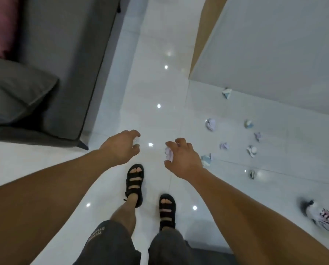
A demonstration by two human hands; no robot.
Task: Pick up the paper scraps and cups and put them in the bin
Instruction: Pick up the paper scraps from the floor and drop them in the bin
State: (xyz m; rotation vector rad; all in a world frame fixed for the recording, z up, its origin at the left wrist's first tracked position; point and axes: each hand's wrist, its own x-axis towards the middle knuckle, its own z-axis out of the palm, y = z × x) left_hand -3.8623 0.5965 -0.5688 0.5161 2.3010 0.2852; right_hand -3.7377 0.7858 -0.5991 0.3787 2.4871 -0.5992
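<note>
Over tiles (160, 88), right hand (184, 159) pinches scrap (169, 154) lengthwise.

Left paper scrap (136, 140) half-hidden behind fingers (130, 133).

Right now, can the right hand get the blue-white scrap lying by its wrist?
Probably not yet: the right hand already grips a crumpled paper, and the blue-white scrap lies on the floor well below it. Nothing blocks the way down.

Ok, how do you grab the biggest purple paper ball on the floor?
Come from straight above and pinch the purple paper ball across its middle. It is a roundish crumpled wad lying alone on the floor, with bare tile on every side, so fingers can close around it anywhere.
</note>
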